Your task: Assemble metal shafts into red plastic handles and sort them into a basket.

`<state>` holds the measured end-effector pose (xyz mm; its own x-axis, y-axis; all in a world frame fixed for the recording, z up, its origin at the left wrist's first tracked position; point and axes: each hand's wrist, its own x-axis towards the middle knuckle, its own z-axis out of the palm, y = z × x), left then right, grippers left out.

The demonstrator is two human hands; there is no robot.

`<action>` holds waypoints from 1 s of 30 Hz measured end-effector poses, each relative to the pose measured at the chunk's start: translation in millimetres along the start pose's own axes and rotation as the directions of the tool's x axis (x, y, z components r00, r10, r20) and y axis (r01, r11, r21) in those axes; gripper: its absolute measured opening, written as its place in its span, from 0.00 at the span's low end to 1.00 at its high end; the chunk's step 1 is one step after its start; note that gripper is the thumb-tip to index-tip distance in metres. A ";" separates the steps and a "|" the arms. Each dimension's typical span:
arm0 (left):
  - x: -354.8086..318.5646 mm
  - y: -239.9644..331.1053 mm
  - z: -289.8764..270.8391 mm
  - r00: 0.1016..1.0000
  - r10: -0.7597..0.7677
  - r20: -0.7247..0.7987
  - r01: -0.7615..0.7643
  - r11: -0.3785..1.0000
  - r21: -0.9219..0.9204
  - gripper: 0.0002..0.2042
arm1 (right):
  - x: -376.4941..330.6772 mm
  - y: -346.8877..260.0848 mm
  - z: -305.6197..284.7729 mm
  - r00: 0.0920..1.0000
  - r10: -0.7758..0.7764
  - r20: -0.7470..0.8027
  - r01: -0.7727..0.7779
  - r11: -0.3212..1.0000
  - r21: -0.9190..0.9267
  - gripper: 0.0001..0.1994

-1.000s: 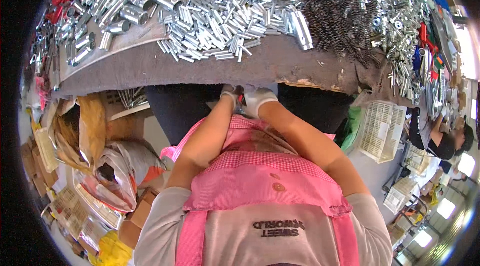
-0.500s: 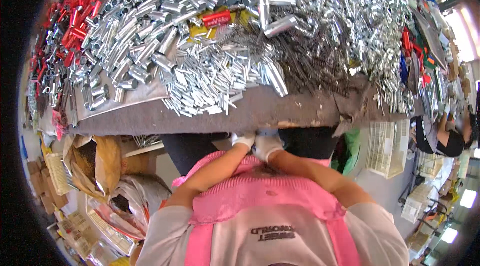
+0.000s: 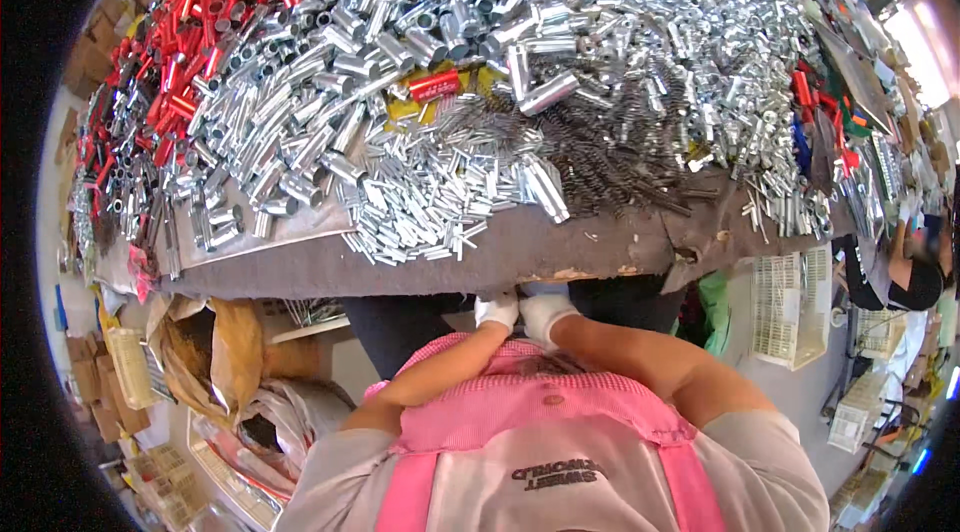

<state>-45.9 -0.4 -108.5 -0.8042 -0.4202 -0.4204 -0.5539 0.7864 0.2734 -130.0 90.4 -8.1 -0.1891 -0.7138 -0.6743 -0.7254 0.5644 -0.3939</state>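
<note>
My left hand (image 3: 496, 311) and my right hand (image 3: 546, 316), both in white gloves, are side by side in front of my lap. They are just below the near edge of the cloth-covered worktable (image 3: 400, 278). The table edge hides their fingers, so whatever they may hold cannot be seen. Above them on the tabletop lies a heap of thin silver metal pins (image 3: 425, 197). Dark coil springs (image 3: 610, 157) spread to its right. A pair of longer silver tubes (image 3: 543, 187) rests between the two heaps.
Larger silver tubes (image 3: 300, 132) and red tubes (image 3: 185, 62) pile up at the left. A single red tube (image 3: 433, 85) lies mid-table; small silver fittings (image 3: 730, 52) cover the right. Sacks (image 3: 235, 347) stand at lower left, a white plastic crate (image 3: 790, 307) at right. Another person (image 3: 905, 267) is at far right.
The view has tilted a little, so the table and its heaps sit lower in the picture. Both hands remain together at the table edge, and another person now shows at the upper left.
</note>
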 end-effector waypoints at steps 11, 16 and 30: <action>-0.6 -5.8 8.8 0.993 -0.106 0.043 0.106 0.994 0.003 0.14 | 34.4 4.0 5.3 0.984 -0.096 0.149 0.145 0.919 -0.366 0.14; 31.4 -39.5 136.7 0.973 -0.212 0.088 0.219 0.973 -0.077 0.25 | 44.8 27.2 37.6 0.993 -0.036 0.115 0.052 0.990 -0.132 0.22; -32.4 -18.3 -60.1 0.882 0.416 -0.219 -0.471 0.783 -0.407 0.24 | -31.4 -2.5 -23.5 0.996 0.021 -0.092 -0.015 0.998 0.062 0.15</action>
<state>-22.7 -28.4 -47.8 -0.9875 -0.1425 -0.0674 -0.1429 0.6294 0.7638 -137.8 101.7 28.7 -0.2645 -0.7372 -0.6218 -0.6801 0.5997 -0.4217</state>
